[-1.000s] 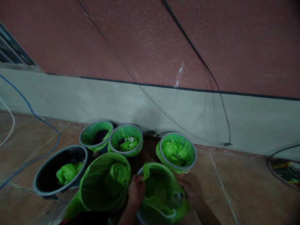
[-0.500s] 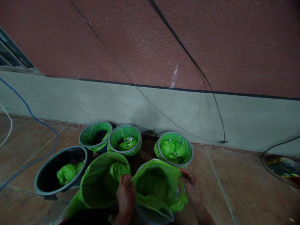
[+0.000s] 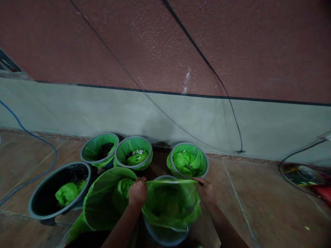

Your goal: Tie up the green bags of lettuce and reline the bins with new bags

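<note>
A thin green plastic bag hangs inside and over the bin in front of me. My left hand grips the left end of its far edge, and my right hand pinches the right end. Between them that edge is pulled into a straight line just above the bin's far rim. Close beside my left wrist stands another bin, lined with a green bag spread wide. Beyond my right hand is a lined bin with bunched green plastic in it.
Two more lined bins stand by the wall at the back. A large black tub holding a green bundle is at the left. A blue hose crosses the floor at left; black cable loops at right.
My right hand has moved up to the bag's far edge and now grips it. Both hands have risen, and the rumpled edge is drawn taut. The view has shifted slightly right.
</note>
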A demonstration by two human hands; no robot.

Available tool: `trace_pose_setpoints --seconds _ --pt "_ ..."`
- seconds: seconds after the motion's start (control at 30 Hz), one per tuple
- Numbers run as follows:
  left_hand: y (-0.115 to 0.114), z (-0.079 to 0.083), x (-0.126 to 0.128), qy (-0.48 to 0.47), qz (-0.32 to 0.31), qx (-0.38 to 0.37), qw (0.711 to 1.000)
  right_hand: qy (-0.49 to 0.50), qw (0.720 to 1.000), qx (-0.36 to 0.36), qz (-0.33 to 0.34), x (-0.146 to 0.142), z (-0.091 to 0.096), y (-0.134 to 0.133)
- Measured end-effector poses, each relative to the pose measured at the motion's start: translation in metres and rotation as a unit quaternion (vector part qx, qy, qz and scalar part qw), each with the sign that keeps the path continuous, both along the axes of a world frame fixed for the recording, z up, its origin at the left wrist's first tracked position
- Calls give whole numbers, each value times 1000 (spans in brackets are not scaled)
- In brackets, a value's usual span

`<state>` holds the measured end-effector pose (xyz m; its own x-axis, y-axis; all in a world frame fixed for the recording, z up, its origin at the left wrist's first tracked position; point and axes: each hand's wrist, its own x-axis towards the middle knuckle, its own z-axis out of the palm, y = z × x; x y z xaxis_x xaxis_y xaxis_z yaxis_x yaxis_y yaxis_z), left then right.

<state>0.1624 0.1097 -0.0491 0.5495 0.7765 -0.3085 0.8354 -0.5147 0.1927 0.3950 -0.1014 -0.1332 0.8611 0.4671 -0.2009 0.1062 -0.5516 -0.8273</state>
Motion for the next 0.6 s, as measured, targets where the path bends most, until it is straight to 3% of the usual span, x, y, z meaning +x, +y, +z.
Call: trace_pose_setpoints --seconds 0.1,0.23,0.37,0.47,0.6 --pt "-1 5 -14 -9 47 26 998 10 999 39 -34 1 8 -15" --pt "-4 16 -15 -6 22 62 998 -129 991 26 -34 -37 39 -35" --pt "-13 24 11 -56 -113 55 991 -203 972 18 119 -116 56 -56" --pt "-19 20 40 -86 -202 37 975 -312 923 -55 218 -164 41 -65" --pt "-16 7 77 -57 -234 24 970 -391 866 -156 271 -171 3 -61"
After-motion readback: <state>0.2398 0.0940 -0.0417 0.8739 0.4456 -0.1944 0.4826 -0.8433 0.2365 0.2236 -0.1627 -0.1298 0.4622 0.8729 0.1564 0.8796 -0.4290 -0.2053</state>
